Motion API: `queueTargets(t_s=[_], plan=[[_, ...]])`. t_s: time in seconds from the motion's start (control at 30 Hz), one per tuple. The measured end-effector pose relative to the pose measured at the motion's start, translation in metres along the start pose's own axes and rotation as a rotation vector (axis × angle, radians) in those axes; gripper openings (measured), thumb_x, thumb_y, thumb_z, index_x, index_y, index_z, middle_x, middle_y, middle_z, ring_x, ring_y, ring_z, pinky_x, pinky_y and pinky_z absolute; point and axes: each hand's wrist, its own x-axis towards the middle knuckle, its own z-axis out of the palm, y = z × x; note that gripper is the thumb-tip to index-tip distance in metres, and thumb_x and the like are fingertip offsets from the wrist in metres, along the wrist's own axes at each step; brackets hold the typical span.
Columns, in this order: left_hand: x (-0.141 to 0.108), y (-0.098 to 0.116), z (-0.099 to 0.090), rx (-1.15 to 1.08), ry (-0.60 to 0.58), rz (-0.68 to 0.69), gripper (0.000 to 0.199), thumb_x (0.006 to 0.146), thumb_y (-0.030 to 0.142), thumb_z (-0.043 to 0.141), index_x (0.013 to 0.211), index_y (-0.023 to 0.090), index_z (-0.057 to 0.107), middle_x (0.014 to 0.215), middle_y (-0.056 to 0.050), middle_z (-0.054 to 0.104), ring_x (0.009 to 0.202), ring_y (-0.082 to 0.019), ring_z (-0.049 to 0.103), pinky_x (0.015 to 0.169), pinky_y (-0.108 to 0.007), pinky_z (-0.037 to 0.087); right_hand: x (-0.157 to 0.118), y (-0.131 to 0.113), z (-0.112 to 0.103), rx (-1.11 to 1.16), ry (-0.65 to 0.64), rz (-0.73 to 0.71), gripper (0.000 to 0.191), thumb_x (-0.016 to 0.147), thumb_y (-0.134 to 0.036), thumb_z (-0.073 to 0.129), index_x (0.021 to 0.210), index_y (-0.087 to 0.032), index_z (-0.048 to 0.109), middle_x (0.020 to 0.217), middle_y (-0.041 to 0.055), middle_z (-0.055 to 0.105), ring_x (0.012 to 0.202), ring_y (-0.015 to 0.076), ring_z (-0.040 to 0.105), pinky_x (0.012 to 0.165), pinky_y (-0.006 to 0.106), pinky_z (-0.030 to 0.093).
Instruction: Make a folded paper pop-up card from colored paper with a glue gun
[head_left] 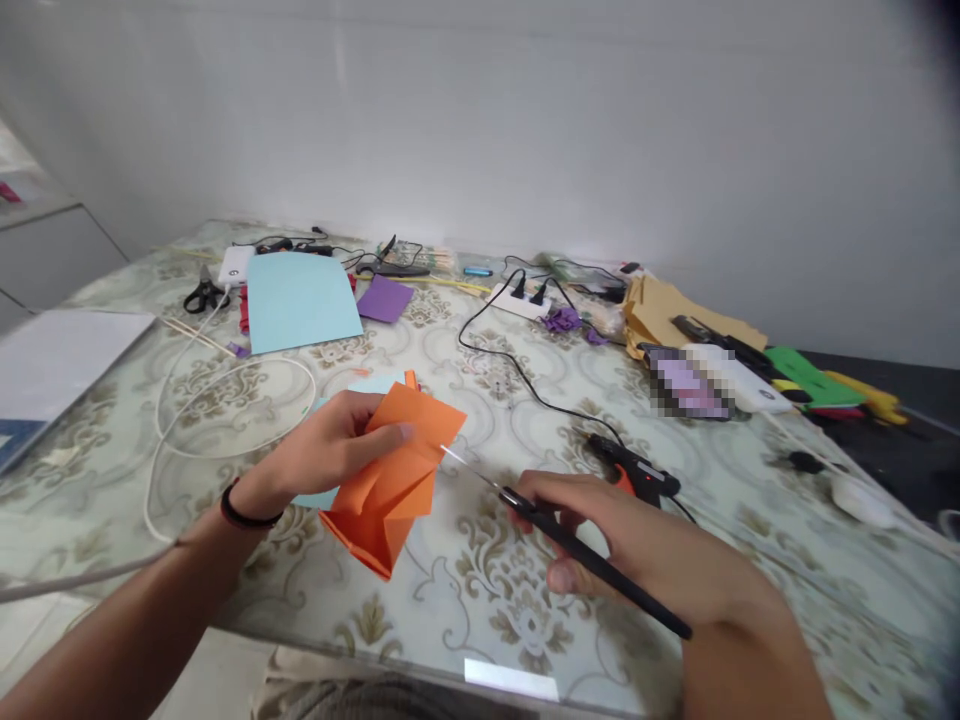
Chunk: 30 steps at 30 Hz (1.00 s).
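My left hand (337,450) is closed on a sheet of orange paper (401,455), thumb on top. The sheet is creased, and its lower end is folded into an open pocket shape. In my right hand (600,530) lies a craft knife (585,555) with a long black handle and a thin, bright blade. The blade tip touches or nearly touches the right edge of the orange paper. Light blue paper (319,499) shows partly beneath my left hand. Just beyond my right hand rests a black glue gun (637,470) with an orange trigger.
Farther back are a light blue sheet (304,300), purple paper (385,299), scissors (204,293) and a power strip (517,300). A white cable (161,460) loops at left; a black cord (525,375) crosses the middle. Brown paper (675,310) and a phone (686,385) lie at right.
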Motion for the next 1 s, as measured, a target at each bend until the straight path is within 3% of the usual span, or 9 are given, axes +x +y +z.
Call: queueTargets(t_s=[0.17,0.33,0.5,0.73,1.0], plan=[[0.004,0.001,0.007,0.021,0.014,0.022,0.04,0.097,0.055,0.067,0.084,0.018,0.075,0.063,-0.001,0.065,0.052,-0.013,0.054,0.045,-0.022,0.04,0.005,-0.002,0.007,-0.002,-0.032,-0.011,0.059,0.087,-0.076,0.07,0.101,-0.018,0.072,0.088,0.006,0.07,0.075,0.0202,0.06,0.067,0.03,0.048],[0.005,0.001,0.007,0.068,-0.034,-0.045,0.057,0.102,0.066,0.051,0.073,0.019,0.06,0.056,0.004,0.047,0.046,-0.009,0.037,0.039,-0.02,0.027,0.006,-0.005,0.009,0.014,-0.024,-0.031,0.062,0.087,-0.08,0.068,0.095,-0.019,0.072,0.083,0.0038,0.067,0.071,0.0181,0.058,0.064,0.029,0.047],[0.005,-0.002,0.006,0.064,-0.069,-0.106,0.061,0.1,0.071,0.052,0.066,0.02,0.046,0.054,0.006,0.038,0.045,-0.008,0.031,0.039,-0.021,0.021,0.006,-0.002,0.01,0.039,-0.019,-0.019,0.064,0.085,-0.081,0.07,0.1,-0.018,0.072,0.089,0.0063,0.069,0.076,0.0202,0.061,0.068,0.03,0.05],[0.003,0.0,0.009,0.029,-0.096,-0.14,0.059,0.102,0.068,0.051,0.068,0.02,0.052,0.055,0.004,0.042,0.045,-0.008,0.036,0.039,-0.02,0.026,0.009,-0.003,0.012,0.087,-0.06,-0.039,0.066,0.087,-0.081,0.066,0.1,-0.016,0.071,0.089,0.007,0.069,0.074,0.0199,0.061,0.067,0.031,0.047],[0.004,0.002,0.012,-0.022,-0.115,-0.147,0.06,0.101,0.068,0.053,0.065,0.02,0.049,0.054,0.004,0.042,0.045,-0.008,0.035,0.04,-0.021,0.025,0.013,-0.005,0.015,0.085,-0.073,-0.054,0.068,0.088,-0.083,0.064,0.098,-0.016,0.07,0.087,0.0073,0.069,0.071,0.0188,0.058,0.065,0.03,0.046]])
